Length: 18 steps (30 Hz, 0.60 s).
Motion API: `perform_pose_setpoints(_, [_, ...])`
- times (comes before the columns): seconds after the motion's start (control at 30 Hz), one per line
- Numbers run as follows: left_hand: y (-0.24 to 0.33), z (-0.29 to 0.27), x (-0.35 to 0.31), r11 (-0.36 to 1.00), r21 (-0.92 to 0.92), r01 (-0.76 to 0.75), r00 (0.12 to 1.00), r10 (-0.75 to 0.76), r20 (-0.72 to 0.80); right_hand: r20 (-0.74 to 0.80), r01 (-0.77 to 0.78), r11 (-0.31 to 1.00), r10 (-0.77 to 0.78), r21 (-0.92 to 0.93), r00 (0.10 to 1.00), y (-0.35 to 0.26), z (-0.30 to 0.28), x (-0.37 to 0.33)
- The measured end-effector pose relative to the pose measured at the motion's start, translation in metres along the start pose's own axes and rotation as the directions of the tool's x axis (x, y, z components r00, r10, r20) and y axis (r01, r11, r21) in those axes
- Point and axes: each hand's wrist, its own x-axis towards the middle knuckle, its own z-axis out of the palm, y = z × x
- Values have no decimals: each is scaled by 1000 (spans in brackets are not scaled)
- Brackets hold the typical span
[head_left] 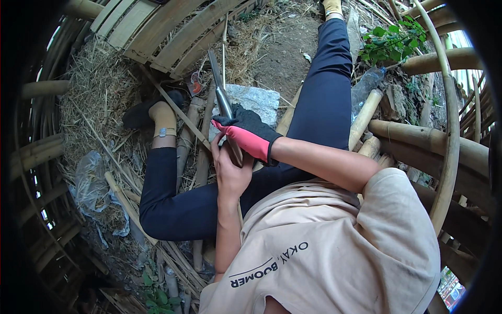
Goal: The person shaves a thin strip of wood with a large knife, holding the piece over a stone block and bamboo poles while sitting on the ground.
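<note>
A long bladed tool [224,103] slants away from me above my lap. It has a narrow grey metal blade, a shiny metal collar and a brown handle end; I cannot tell its exact kind. My right hand [250,137], in a pink and black glove, is closed around its middle. Bare and just below it, my left hand [234,171] has its fingers curled round the near end of the handle. The glove hides part of the tool. Beyond my hands, a pale grey stone block [256,102] lies on the ground between my legs.
A wooden slatted panel [172,39] rests at the far left. Dry straw [99,99] and a crumpled clear plastic bag [90,180] lie left of my bent leg. Bamboo poles [434,138], a plastic bottle [367,86] and a leafy plant [393,42] are at my right.
</note>
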Motion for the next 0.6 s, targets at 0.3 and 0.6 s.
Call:
perform_pose_setpoints(0.3, [-9,18,0,999,-15,-52,995,51,-86,60,-30,932,55,-362,997,-65,-26,-57])
perform_pose_setpoints(0.6, [-18,17,6,962,-227,150,982,-171,-76,-203,-118,886,230,448,952,-27,-18,-66])
